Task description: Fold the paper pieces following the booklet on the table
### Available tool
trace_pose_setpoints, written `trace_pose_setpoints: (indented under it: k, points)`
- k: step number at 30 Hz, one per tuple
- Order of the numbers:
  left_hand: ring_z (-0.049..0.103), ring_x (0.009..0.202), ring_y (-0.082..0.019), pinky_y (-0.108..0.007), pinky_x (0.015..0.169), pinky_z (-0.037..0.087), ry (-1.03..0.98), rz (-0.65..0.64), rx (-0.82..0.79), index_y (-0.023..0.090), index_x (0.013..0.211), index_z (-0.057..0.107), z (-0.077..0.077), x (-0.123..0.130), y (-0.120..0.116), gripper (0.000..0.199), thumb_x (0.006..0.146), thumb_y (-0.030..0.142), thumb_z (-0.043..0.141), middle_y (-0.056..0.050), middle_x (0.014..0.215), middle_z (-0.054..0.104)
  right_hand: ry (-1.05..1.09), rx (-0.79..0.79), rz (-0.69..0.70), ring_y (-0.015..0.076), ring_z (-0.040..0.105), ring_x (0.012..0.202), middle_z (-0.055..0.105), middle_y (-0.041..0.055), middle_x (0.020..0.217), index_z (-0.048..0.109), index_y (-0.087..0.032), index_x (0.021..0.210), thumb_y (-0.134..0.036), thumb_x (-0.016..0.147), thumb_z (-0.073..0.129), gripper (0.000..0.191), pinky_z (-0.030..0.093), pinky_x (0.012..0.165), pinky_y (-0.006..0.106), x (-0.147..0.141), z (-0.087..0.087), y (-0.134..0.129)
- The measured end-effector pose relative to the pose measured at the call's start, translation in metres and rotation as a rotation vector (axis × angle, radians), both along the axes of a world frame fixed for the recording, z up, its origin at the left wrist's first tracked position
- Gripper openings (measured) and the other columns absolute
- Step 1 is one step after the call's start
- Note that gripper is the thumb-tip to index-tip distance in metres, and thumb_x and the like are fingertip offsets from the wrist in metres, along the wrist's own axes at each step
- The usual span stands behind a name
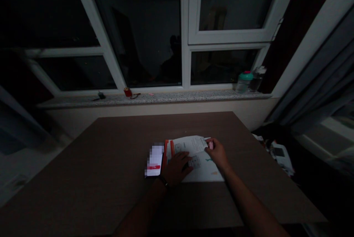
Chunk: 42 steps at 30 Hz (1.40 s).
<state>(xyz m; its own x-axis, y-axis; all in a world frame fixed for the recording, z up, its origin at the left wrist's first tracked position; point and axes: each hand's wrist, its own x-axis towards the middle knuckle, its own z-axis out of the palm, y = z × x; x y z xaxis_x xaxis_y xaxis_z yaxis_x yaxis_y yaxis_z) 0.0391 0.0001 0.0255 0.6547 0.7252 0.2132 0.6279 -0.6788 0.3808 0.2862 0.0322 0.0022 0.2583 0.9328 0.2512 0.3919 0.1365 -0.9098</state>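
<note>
A printed paper sheet or booklet (pixel 203 172) with a red-orange left edge lies on the brown table (pixel 118 192). My left hand (pixel 174 168) rests on its left part, fingers spread and palm down, with a dark band at the wrist. At the paper's upper right, my right hand (pixel 219 155) is closed in a pinch around a small pink object (pixel 211 145), perhaps an eraser; its exact kind is unclear in the dim light. Just left of the paper lies a phone (pixel 155 159) with a lit screen, partly pixelated.
Behind the table runs a speckled stone windowsill (pixel 171 97). On it stand a bottle with a teal lid (pixel 245 82), a clear bottle (pixel 257 79), a red can-like item (pixel 127 92) and a small dark item (pixel 101 95). White objects (pixel 281 155) lie beyond the table's right edge.
</note>
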Motion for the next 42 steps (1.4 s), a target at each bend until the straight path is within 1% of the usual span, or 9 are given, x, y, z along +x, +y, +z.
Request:
trace_pose_setpoints:
  k: [3, 6, 12, 18, 24, 28, 32, 37, 42]
  points:
    - [0.04, 0.133, -0.025, -0.046, 0.111, 0.034, -0.003, -0.009, -0.031, 0.025, 0.131, 0.052, 0.002, 0.0, -0.001, 0.04, 0.094, 0.04, 0.054, -0.006, 0.144, 0.046, 0.174, 0.048, 0.023, 0.019, 0.058, 0.071, 0.063, 0.0034, 0.081, 0.06, -0.018, 0.095, -0.03, 0.068, 0.061, 0.029, 0.047, 0.063, 0.028, 0.0, 0.003, 0.001]
    - [0.038, 0.135, -0.026, -0.048, 0.111, 0.034, -0.001, -0.037, -0.046, 0.026, 0.133, 0.05, 0.003, 0.0, -0.002, 0.043, 0.093, 0.04, 0.055, -0.006, 0.147, 0.042, 0.219, 0.062, 0.035, 0.0194, 0.059, 0.071, 0.064, 0.0049, 0.083, 0.059, -0.018, 0.096, -0.034, 0.07, 0.062, 0.031, 0.047, 0.062, 0.028, 0.0, 0.006, 0.001]
    - [0.036, 0.134, -0.03, -0.051, 0.109, 0.033, 0.05, -0.025, -0.022, 0.026, 0.134, 0.048, 0.002, 0.001, -0.002, 0.053, 0.088, 0.049, 0.059, -0.006, 0.149, 0.039, 0.093, 0.016, -0.008, 0.0173, 0.055, 0.063, 0.062, 0.002, 0.071, 0.062, -0.018, 0.085, -0.036, 0.07, 0.06, 0.024, 0.044, 0.057, 0.026, 0.002, -0.001, 0.001]
    - [0.045, 0.124, -0.025, -0.046, 0.107, 0.036, -0.018, -0.004, -0.011, 0.025, 0.125, 0.056, 0.005, -0.001, 0.0, 0.036, 0.092, 0.04, 0.056, -0.005, 0.134, 0.054, -0.04, -0.044, -0.008, 0.0167, 0.055, 0.06, 0.06, -0.0004, 0.065, 0.062, -0.018, 0.079, -0.03, 0.064, 0.057, 0.02, 0.042, 0.056, 0.026, 0.004, -0.005, 0.002]
    - [0.03, 0.138, -0.03, -0.052, 0.111, 0.031, 0.028, 0.05, 0.014, 0.025, 0.128, 0.053, -0.005, -0.004, 0.002, 0.049, 0.084, 0.043, 0.066, -0.006, 0.15, 0.036, -0.14, -0.066, 0.042, 0.0173, 0.058, 0.061, 0.063, 0.0007, 0.067, 0.063, -0.018, 0.078, -0.025, 0.064, 0.055, 0.018, 0.041, 0.057, 0.026, 0.002, 0.0, -0.001]
    - [0.032, 0.137, -0.03, -0.052, 0.112, 0.029, 0.048, 0.047, 0.031, 0.025, 0.133, 0.049, -0.009, -0.005, 0.003, 0.054, 0.086, 0.046, 0.063, -0.007, 0.151, 0.036, -0.141, -0.054, 0.057, 0.0172, 0.057, 0.061, 0.062, 0.0008, 0.067, 0.063, -0.019, 0.079, -0.024, 0.064, 0.054, 0.018, 0.041, 0.057, 0.025, 0.002, 0.001, -0.002]
    - [0.032, 0.138, -0.029, -0.052, 0.112, 0.029, 0.057, 0.042, 0.028, 0.026, 0.135, 0.048, -0.008, -0.004, 0.003, 0.05, 0.09, 0.046, 0.058, -0.007, 0.151, 0.036, -0.036, -0.008, 0.059, 0.0179, 0.057, 0.064, 0.063, 0.0019, 0.071, 0.062, -0.018, 0.082, -0.03, 0.067, 0.058, 0.02, 0.043, 0.059, 0.026, 0.0, 0.004, -0.002]
    - [0.032, 0.136, -0.027, -0.05, 0.112, 0.031, 0.053, 0.023, 0.012, 0.029, 0.136, 0.048, -0.002, -0.001, -0.001, 0.046, 0.092, 0.041, 0.055, -0.005, 0.148, 0.039, 0.215, 0.026, 0.068, 0.0155, 0.054, 0.058, 0.062, 0.0016, 0.073, 0.059, -0.02, 0.087, -0.044, 0.072, 0.061, 0.028, 0.04, 0.051, 0.024, -0.005, 0.011, -0.003]
    - [0.038, 0.132, -0.025, -0.046, 0.108, 0.037, 0.037, 0.001, -0.006, 0.028, 0.136, 0.048, 0.002, 0.003, -0.003, 0.044, 0.094, 0.039, 0.053, -0.007, 0.14, 0.046, 0.466, 0.079, 0.217, 0.0128, 0.055, 0.057, 0.065, 0.0031, 0.094, 0.054, -0.024, 0.1, -0.042, 0.077, 0.059, 0.03, 0.045, 0.054, 0.026, -0.011, 0.015, -0.008]
